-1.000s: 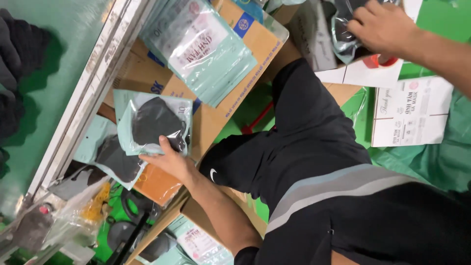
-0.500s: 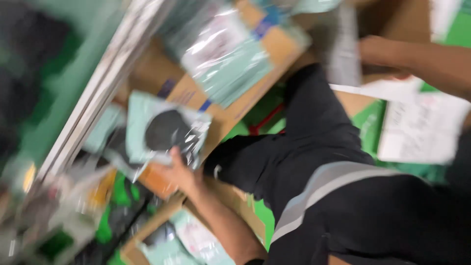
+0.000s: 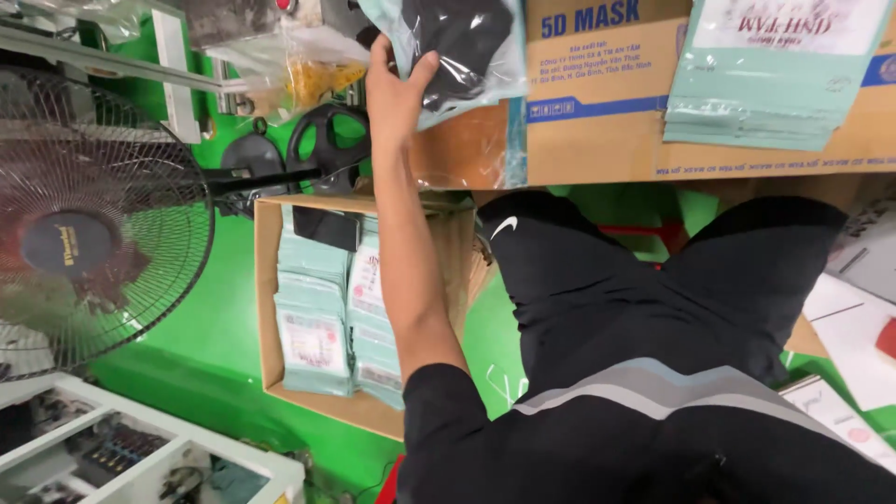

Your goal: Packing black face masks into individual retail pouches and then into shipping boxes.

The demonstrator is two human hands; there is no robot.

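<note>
One of our hands, the left hand [image 3: 397, 93], pinches a bagged black mask [image 3: 462, 47]; next, we judge, comes a steady placement onto the cardboard box [image 3: 597, 140].

Left hand [image 3: 392, 93] lifted mask pouch [image 3: 462, 47] higher

The pouch [image 3: 462, 47] was clear and pale teal around a black mask. The floor [image 3: 215, 317] was bright green. The box [image 3: 269, 308] was brown, its packets [image 3: 313, 327] teal. The shorts [image 3: 644, 308] were black with grey stripes.
</note>
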